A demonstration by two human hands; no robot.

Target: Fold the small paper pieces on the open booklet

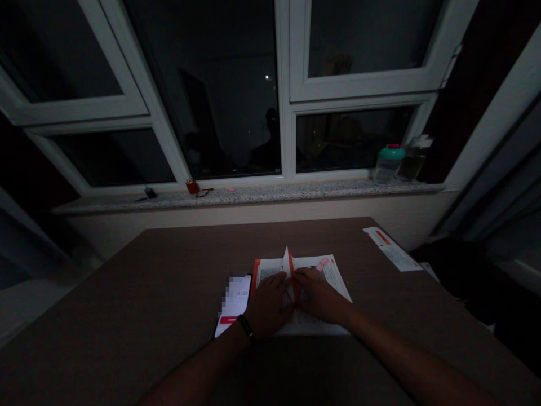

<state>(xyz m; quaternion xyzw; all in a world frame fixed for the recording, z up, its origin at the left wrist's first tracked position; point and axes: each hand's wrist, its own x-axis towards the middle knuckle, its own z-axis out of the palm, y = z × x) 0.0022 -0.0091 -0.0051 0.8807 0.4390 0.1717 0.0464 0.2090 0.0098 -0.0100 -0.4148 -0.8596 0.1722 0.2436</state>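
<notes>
In the middle of the desk, a folded piece of red and white paper [288, 260] stands up as a narrow pointed shape between my hands. My left hand [267, 301], with a dark band on its wrist, presses against the paper's left side. From the right, my right hand [318, 296] pinches the paper's red edge. Beneath both hands lies a printed sheet or booklet [338, 282] with orange corners. A small pink shape [322, 263] shows on its upper right. Some fingertips and the paper's lower part are hard to make out in the dim light.
A phone [236, 296] with a lit screen lies just left of the booklet. A printed strip of paper [391, 249] rests on the desk's [169, 282] right edge. On the windowsill [262, 194] stand a teal-lidded bottle [389, 163], a clear bottle [414, 158] and a small red object [192, 186].
</notes>
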